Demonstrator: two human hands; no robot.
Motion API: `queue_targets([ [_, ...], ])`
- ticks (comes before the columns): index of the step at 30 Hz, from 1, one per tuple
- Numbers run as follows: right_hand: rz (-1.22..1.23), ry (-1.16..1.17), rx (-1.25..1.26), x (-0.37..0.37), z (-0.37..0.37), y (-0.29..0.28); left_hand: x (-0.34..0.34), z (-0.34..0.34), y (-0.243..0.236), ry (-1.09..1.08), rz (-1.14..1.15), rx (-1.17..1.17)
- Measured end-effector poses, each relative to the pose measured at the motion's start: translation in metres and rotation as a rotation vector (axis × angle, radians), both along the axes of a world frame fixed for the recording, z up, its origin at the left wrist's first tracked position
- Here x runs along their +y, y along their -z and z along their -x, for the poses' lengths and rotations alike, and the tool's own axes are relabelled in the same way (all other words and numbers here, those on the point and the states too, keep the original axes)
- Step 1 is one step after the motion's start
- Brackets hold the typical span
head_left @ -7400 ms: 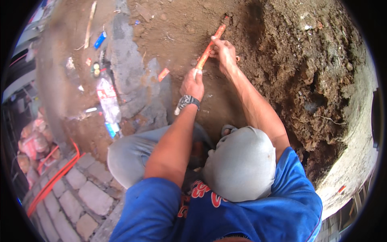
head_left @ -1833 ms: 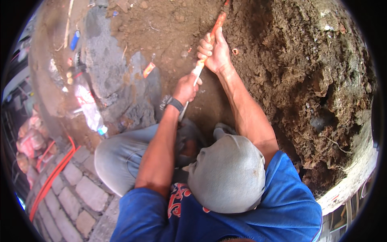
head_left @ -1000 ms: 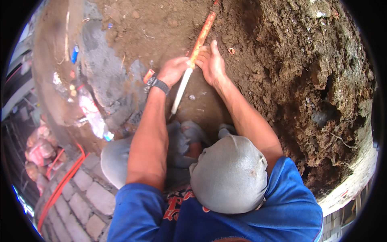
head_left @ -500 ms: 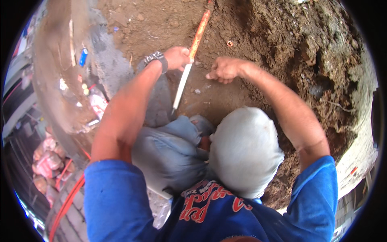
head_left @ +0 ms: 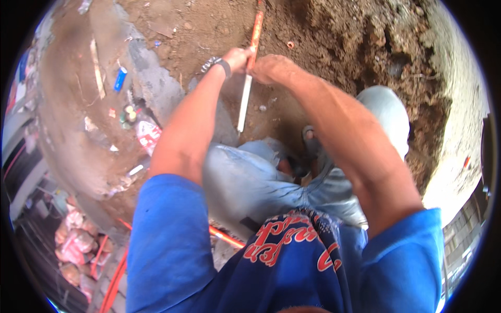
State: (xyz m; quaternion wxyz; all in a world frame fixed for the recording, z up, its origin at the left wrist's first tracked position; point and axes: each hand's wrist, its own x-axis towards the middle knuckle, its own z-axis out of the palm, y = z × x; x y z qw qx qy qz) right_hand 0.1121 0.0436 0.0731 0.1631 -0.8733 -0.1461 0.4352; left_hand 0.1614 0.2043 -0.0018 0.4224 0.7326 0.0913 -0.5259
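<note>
A: Head view, hands?
B: Left hand (head_left: 237,58), fingers clamped on a long rod (head_left: 248,73), orange at the top, white below. Right hand (head_left: 271,69) touches it from the other side; fingers curled, grip unclear.
A: Rod location?
B: Standing on the dirt ground (head_left: 209,26) ahead of the knees, near the earth wall (head_left: 365,41). A blue bottle (head_left: 120,79) lies well left.

You wear a blue short-sleeved shirt (head_left: 292,271) with red lettering across the chest, not transcribed. Both sleeves end above the elbow; forearms bare. Light grey-blue trousers (head_left: 250,182), creased at the knees. A dark-banded wristwatch (head_left: 216,63) sits on your left wrist. Left hand (head_left: 237,58) and right hand (head_left: 271,69) ungloved.
</note>
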Motion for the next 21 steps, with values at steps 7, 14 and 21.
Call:
queue_targets([
  [7,-0.548,1.529,-0.066,0.090,0.164,0.074,-0.034,0.000,-0.019,-0.425,0.091,0.054],
  [14,-0.657,1.681,-0.005,0.129,0.140,0.077,-0.042,0.008,-0.014,-0.509,0.087,0.037],
  [21,-0.633,1.617,-0.050,0.125,0.134,0.086,-0.044,0.017,-0.022,-0.579,0.144,0.033],
])
